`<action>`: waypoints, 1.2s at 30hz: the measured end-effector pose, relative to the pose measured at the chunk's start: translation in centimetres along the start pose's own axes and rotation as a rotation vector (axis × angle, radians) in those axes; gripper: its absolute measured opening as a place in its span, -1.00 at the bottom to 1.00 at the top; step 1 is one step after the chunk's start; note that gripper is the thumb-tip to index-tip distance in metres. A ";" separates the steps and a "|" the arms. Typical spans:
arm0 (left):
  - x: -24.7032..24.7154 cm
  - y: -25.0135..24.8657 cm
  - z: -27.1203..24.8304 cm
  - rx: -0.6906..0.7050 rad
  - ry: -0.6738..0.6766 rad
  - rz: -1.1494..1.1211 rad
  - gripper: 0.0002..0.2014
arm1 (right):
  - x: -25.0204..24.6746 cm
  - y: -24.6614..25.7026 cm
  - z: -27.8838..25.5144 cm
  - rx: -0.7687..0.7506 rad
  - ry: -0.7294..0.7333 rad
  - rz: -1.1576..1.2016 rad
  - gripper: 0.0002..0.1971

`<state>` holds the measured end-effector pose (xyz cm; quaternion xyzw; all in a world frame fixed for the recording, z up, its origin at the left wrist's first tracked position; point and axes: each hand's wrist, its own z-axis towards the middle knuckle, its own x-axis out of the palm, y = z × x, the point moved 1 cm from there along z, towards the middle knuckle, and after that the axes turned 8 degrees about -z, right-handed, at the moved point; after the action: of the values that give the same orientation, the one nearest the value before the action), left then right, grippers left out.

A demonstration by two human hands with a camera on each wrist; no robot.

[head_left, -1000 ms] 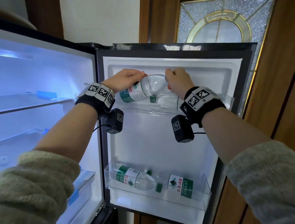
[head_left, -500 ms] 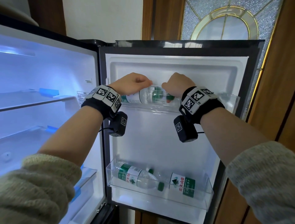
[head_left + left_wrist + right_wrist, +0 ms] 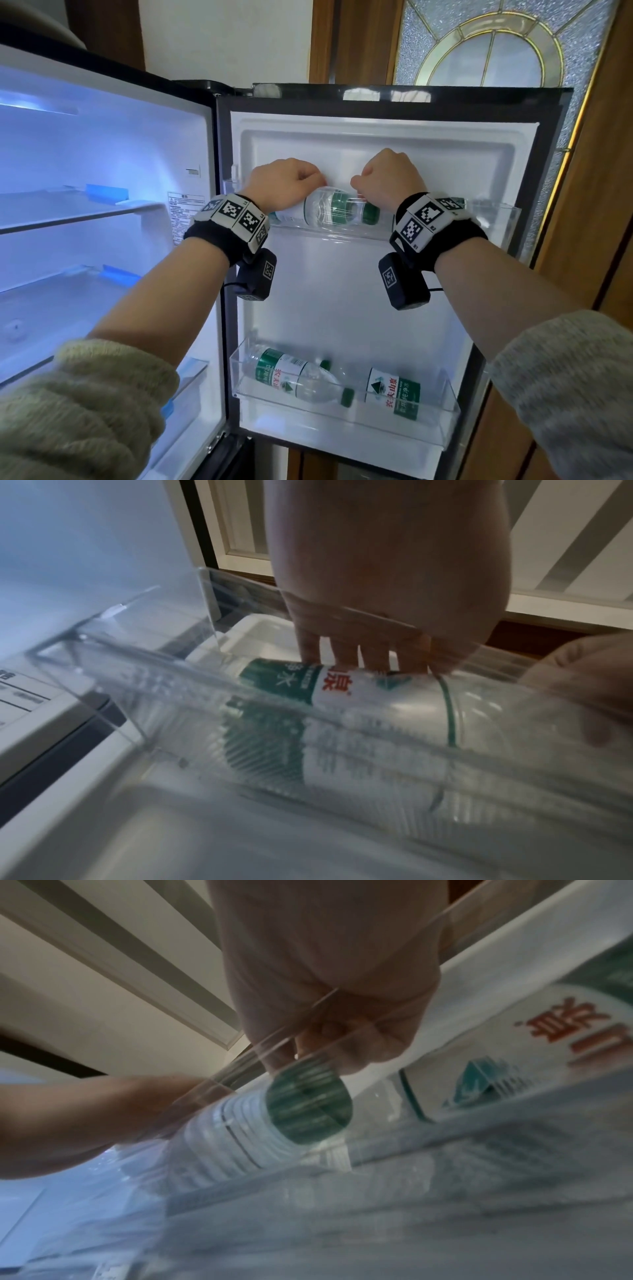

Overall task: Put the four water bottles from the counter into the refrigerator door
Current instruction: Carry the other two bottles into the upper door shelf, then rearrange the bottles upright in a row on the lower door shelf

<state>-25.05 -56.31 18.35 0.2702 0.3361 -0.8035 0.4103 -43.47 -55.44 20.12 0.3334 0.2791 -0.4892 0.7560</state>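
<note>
A clear water bottle [image 3: 329, 209] with a green label and cap lies on its side in the upper door bin [image 3: 496, 219]. My left hand [image 3: 286, 186] grips its label end, the fingers [image 3: 363, 656] curled over the far side of the bottle [image 3: 342, 693]. My right hand [image 3: 385, 180] holds the neck end, fingers pinched just above the green cap [image 3: 308, 1110]. A second bottle [image 3: 565, 1031] lies in the same bin to the right, mostly hidden behind my right wrist in the head view. Two more bottles [image 3: 294, 377] [image 3: 394, 390] lie in the lower door bin [image 3: 342, 423].
The refrigerator door [image 3: 376, 291] stands open to the right of the lit compartment with glass shelves [image 3: 85, 212]. A wooden door with a frosted glass pane [image 3: 496, 44] is behind the refrigerator door.
Both hands have lowered the bottle from a tilt above the rim down into the upper door bin, where it now lies level.
</note>
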 end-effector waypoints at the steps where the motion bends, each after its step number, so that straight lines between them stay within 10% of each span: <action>1: 0.2 0.1 -0.1 0.011 -0.053 0.030 -0.62 | 0.0 0.0 -0.1 -0.005 -0.024 -0.005 -0.66; 7: 1.6 0.4 -1.4 0.172 -0.304 0.075 -0.42 | 0.2 0.0 -0.7 -0.066 -0.221 -0.071 -0.54; 22: 4.4 0.7 -8.6 0.537 -0.659 -0.388 -0.85 | 6.6 4.3 -8.3 -0.565 -0.583 0.377 -0.78; 29: 8.8 4.2 -13.8 0.316 -0.539 -0.305 -0.77 | 13.0 2.4 -12.9 -0.315 -0.277 0.430 -0.76; 36: 12.8 6.4 -18.0 -0.067 0.020 -0.278 -0.77 | 19.2 -0.4 -16.0 0.086 0.376 0.166 -0.78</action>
<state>-23.40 -51.50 -4.08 0.2151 0.4012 -0.8382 0.3004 -38.39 -53.78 -4.26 0.4727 0.3655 -0.3659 0.7135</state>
